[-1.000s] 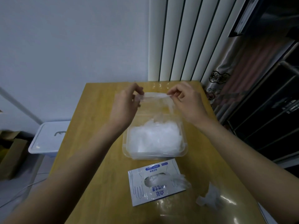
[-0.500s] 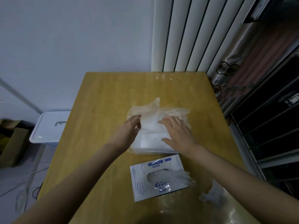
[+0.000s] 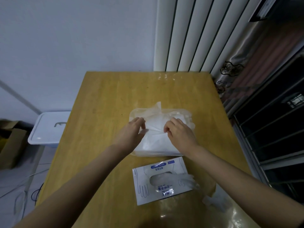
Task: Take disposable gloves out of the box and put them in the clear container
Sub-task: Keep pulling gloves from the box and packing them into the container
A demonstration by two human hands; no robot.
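The clear container (image 3: 135, 114) sits mid-table on the wooden table (image 3: 105, 99), heaped with thin translucent gloves (image 3: 156, 143). One glove (image 3: 155, 125) is spread over the heap, a corner sticking up at the far rim. My left hand (image 3: 131, 131) and my right hand (image 3: 180, 133) are both on this glove, fingers curled and pinching its film at either side. Nearer to me lies the flat white-and-blue glove box (image 3: 162, 167), and a glove (image 3: 187, 180) trails out of its oval opening to the right.
A crumpled loose glove (image 3: 213, 201) lies near the table's right front edge. On the floor at left stand a white lidded bin (image 3: 49, 127) and a cardboard box (image 3: 11, 142). White vertical panels (image 3: 189, 33) rise behind the table. Dark shelving (image 3: 271, 129) is at right.
Both hands came down from holding a glove stretched in the air and laid it over the container. Since half a second ago their fingers have curled onto it.
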